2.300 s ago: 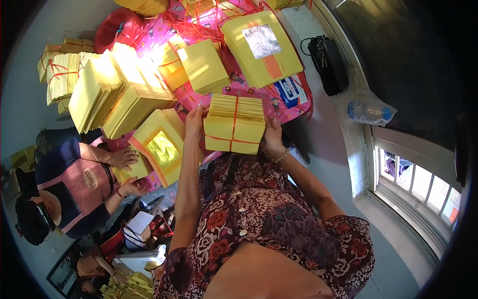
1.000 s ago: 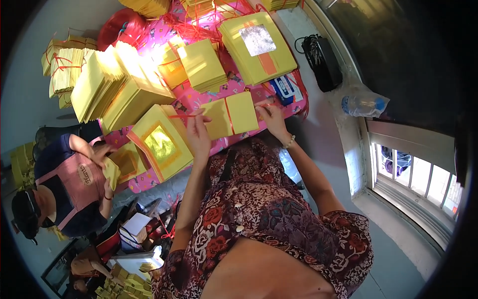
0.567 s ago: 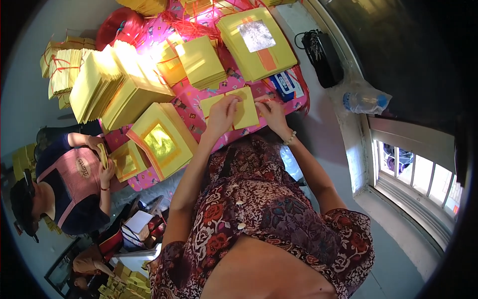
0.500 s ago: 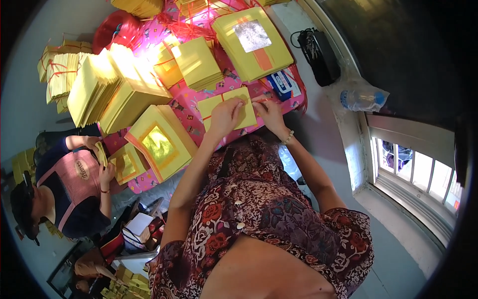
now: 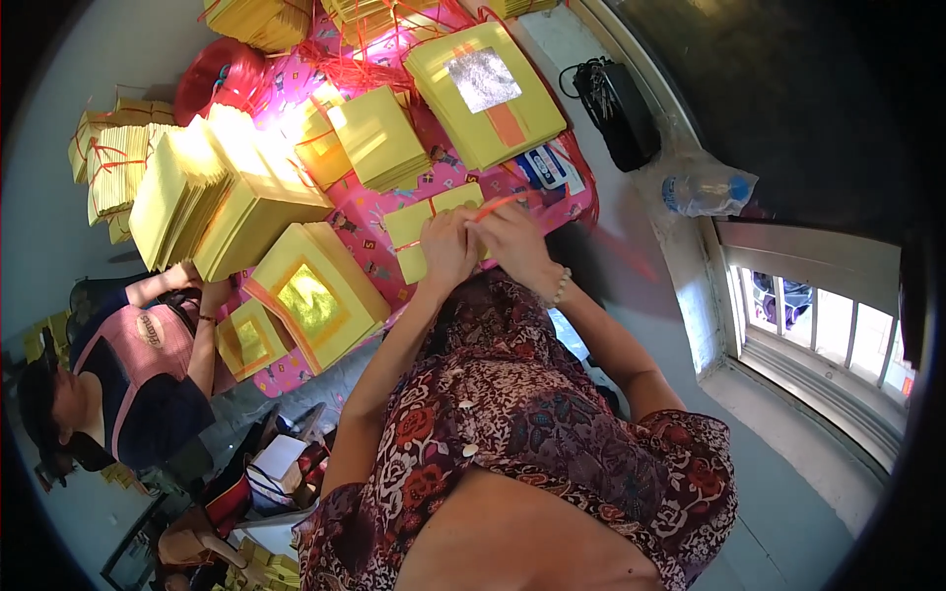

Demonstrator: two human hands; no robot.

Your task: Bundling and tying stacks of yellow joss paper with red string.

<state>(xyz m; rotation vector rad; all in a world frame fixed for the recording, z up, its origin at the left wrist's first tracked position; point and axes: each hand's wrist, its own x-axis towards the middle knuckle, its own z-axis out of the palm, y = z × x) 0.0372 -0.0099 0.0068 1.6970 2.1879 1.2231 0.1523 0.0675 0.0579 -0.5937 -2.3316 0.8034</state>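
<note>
A small stack of yellow paper (image 5: 405, 229) lies at the table's near edge, with a red ribbon (image 5: 505, 205) around it. My left hand (image 5: 450, 248) rests on the stack, its fingers closed over the ribbon where it crosses the paper. Close against it, my right hand (image 5: 514, 243) pinches the ribbon, whose loose end sticks out up and to the right, blurred. The fingertips of both hands meet over the stack's right part, so the exact grip and any knot are hidden.
Yellow paper stacks (image 5: 379, 138) crowd the pink patterned table cover (image 5: 365, 222). A large stack (image 5: 537, 103) stands beyond my right hand, near a blue-and-white packet (image 5: 545, 167). Red ribbon coil (image 5: 222, 79) lies far left. A co-worker (image 5: 138, 384) sits left; a bottle (image 5: 705, 192) lies right.
My right hand has moved left against my left hand, and the ribbon's end now stands out. The co-worker's hands have moved toward the tall stacks.
</note>
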